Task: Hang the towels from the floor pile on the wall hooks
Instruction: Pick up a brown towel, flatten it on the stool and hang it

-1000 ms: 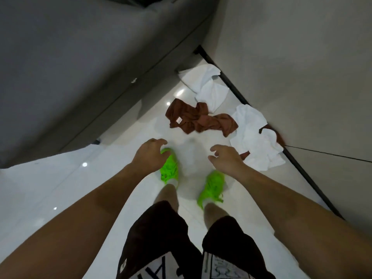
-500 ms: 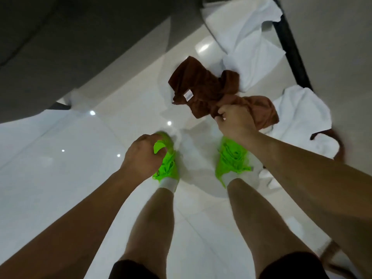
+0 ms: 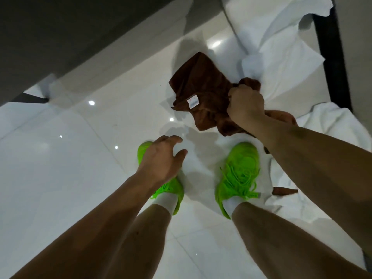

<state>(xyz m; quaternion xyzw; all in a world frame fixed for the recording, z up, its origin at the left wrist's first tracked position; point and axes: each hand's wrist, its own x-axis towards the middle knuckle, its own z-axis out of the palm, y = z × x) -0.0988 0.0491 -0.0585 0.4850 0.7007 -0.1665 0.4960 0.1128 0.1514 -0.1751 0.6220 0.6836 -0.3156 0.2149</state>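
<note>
While the right hand (image 3: 244,104) has its fingers curled tight round a bunch of the brown towel (image 3: 201,85), the cloth hangs partly off the white tile floor (image 3: 70,158), w/ its white label (image 3: 192,101) facing up. Left hand (image 3: 161,158) is loose, fingers spread, holding nothing, over the left green shoe (image 3: 177,190). White towels (image 3: 281,47) lie just beyond & to the right, near the black skirting (image 3: 332,57).
</note>
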